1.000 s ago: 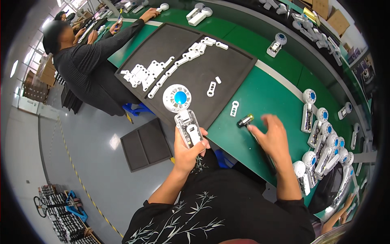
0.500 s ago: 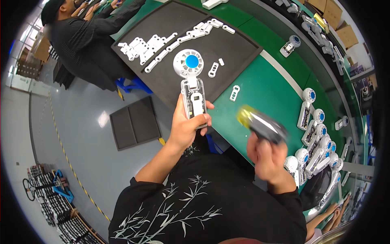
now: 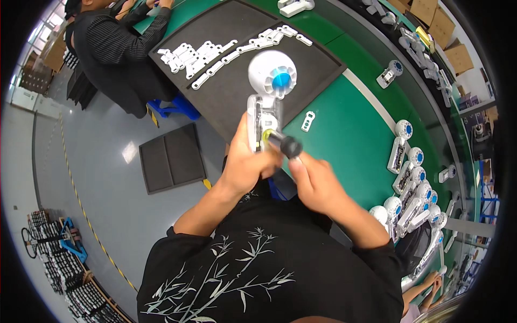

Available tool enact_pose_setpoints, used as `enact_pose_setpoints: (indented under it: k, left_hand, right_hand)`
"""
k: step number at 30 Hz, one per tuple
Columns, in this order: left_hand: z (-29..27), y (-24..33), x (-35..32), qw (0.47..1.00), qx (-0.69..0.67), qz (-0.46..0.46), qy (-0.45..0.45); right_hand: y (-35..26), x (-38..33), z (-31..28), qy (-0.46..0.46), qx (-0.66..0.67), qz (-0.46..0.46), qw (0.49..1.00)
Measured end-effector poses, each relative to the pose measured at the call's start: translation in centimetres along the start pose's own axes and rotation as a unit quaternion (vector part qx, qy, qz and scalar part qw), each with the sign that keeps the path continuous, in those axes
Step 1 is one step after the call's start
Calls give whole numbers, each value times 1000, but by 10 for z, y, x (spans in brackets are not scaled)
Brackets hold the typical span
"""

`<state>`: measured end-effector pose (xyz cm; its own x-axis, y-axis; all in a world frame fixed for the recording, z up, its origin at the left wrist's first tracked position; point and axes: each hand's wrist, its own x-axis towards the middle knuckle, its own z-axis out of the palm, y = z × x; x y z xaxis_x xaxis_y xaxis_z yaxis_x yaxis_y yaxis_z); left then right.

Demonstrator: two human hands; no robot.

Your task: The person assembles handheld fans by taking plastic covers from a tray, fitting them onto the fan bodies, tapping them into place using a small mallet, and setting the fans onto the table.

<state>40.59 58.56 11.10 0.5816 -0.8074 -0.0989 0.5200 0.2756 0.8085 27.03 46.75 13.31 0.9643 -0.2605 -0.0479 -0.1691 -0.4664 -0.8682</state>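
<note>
My left hand point(image 3: 249, 164) grips the white fan point(image 3: 266, 102) above the desk point(image 3: 350, 129); right hand point(image 3: 318, 185) clenched on a dark tool point(image 3: 285, 144), prob. a screwdriver, tip at fan's handle.

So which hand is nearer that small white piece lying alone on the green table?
Right. The right hand sits just below the small white piece; the left hand is further left, gripping the white device.

Screwdriver point(image 3: 284, 143) now against fan handle point(image 3: 264, 121)
</note>
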Motion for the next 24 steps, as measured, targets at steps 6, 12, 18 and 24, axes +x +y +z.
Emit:
enact_pose_setpoints:
  k: [6, 12, 18, 24]
  left_hand:
    - [1, -2, -3, 1000, 26, -12, 7]
    - [-8, -16, 1, 1000, 23, -15, -10]
    - [-24, -19, -2, 991, -125, -40, -32]
    - [-38, -43, 3, 970, -197, -84, -117]
  right_hand:
    - [5, -18, 1, 157, 40, -181, 970]
    - [18, -11, -8, 47, 115, 77, 989]
    - [80, -42, -44, 292, 80, 198, 932]
    - [84, -65, -32, 368, -195, 43, 908]
